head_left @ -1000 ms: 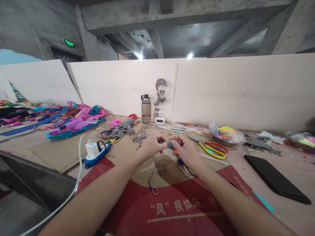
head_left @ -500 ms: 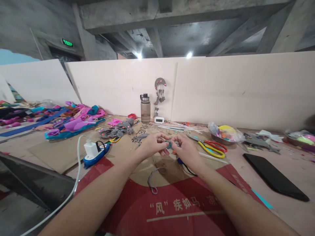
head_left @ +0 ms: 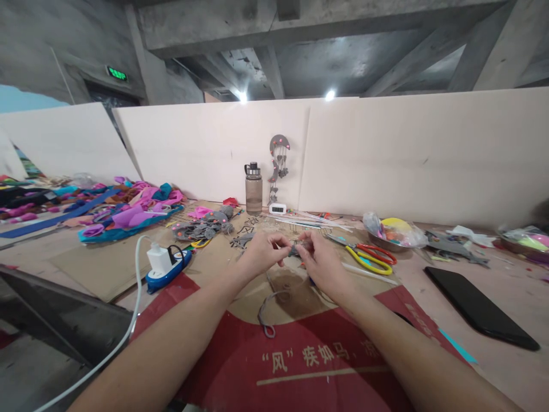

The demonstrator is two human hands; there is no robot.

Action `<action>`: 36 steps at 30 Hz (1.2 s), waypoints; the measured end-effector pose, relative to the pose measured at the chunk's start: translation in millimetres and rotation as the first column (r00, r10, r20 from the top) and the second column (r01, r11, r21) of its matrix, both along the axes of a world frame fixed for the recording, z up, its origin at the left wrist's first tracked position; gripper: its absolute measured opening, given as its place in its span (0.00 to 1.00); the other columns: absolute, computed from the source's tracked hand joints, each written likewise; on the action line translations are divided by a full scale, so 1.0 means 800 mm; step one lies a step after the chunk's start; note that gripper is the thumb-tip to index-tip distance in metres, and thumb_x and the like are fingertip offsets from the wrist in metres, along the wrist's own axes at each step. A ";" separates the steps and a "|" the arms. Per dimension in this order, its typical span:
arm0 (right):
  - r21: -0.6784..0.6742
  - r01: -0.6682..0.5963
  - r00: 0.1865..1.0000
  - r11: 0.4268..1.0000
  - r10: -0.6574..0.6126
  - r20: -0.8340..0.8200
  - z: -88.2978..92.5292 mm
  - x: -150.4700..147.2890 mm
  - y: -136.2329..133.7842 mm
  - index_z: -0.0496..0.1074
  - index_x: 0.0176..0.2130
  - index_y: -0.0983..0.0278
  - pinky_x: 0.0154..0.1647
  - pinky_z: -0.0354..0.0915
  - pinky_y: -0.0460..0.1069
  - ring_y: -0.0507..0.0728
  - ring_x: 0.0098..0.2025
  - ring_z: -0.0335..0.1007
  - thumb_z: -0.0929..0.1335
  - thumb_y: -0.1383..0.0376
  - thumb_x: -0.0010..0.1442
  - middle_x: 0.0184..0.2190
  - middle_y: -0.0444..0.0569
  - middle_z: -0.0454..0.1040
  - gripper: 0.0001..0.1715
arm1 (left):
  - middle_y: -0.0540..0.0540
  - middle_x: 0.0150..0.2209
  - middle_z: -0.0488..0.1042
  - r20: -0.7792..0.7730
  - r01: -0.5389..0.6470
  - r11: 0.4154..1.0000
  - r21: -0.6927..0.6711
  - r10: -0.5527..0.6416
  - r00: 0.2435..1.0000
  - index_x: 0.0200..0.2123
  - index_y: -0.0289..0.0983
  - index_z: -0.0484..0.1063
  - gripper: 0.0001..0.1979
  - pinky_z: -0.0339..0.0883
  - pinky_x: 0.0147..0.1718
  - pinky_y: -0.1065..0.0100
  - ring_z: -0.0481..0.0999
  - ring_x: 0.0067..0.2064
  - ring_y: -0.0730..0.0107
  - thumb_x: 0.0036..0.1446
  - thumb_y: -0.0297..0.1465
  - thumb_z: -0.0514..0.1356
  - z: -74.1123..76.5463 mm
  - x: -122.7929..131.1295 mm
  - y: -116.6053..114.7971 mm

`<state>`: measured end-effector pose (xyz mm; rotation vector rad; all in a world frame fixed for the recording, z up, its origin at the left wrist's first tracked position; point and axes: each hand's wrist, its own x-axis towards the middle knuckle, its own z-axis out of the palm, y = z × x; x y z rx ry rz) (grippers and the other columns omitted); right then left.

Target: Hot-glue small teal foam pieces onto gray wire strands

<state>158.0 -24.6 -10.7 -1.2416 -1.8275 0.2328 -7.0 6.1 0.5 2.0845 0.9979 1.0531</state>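
Observation:
My left hand [head_left: 266, 250] and my right hand [head_left: 319, 257] meet over the cardboard, fingertips pinched close together. Between them shows a small grey piece [head_left: 295, 250], looking like felt, held at the fingertips of my right hand. What the left thumb and forefinger pinch is too small to make out. Below the hands a looped grey cord [head_left: 268, 320] lies on the red-and-brown cardboard [head_left: 240, 355]. Partly hidden behind my left hand are grey scraps [head_left: 244, 239]. Scissors with one red and one yellow handle [head_left: 371, 257] rest right of my right hand.
A blue power strip [head_left: 169, 272] with a white charger stands at left. Behind it lie grey felt pieces [head_left: 208, 224] and coloured cloth [head_left: 137, 212]. A bottle [head_left: 253, 191] and small clock [head_left: 277, 209] stand at the back. Right are a bowl [head_left: 392, 243] and black phone [head_left: 480, 309].
My left fingers have curled in a little closer, and the small piece between the hands has turned, looking grey instead of teal. The cord and tools stay where they were.

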 end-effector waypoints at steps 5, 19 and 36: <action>-0.002 -0.009 1.000 1.000 0.009 0.027 0.000 -0.001 0.001 0.67 0.38 0.64 0.37 0.61 0.50 0.55 0.35 0.65 0.61 0.64 0.59 0.33 0.49 0.71 0.09 | 0.52 0.18 0.71 0.086 -0.106 0.993 -0.048 0.110 0.990 0.26 0.35 0.73 0.04 0.58 0.18 0.77 0.69 0.18 0.78 0.48 0.29 0.59 -0.005 -0.007 0.017; -0.166 -0.248 0.959 0.954 0.217 -0.184 0.016 -0.013 -0.023 0.73 0.36 0.61 0.28 0.59 0.46 0.52 0.27 0.63 0.61 0.58 0.60 0.29 0.45 0.73 0.15 | 0.51 0.23 0.71 0.746 -0.251 0.889 -0.383 0.458 0.484 0.28 0.34 0.68 0.11 0.56 0.16 0.78 0.73 0.22 0.75 0.39 0.31 0.64 -0.010 -0.076 0.088; -0.081 0.248 0.858 0.965 -0.181 0.480 0.000 0.037 0.017 0.69 0.22 0.63 0.26 0.57 0.49 0.55 0.24 0.66 0.64 0.56 0.57 0.22 0.52 0.72 0.18 | 0.53 0.22 0.70 0.850 -0.107 0.932 -0.345 0.359 0.385 0.29 0.34 0.68 0.11 0.52 0.14 0.79 0.71 0.21 0.78 0.41 0.29 0.65 -0.007 -0.080 0.092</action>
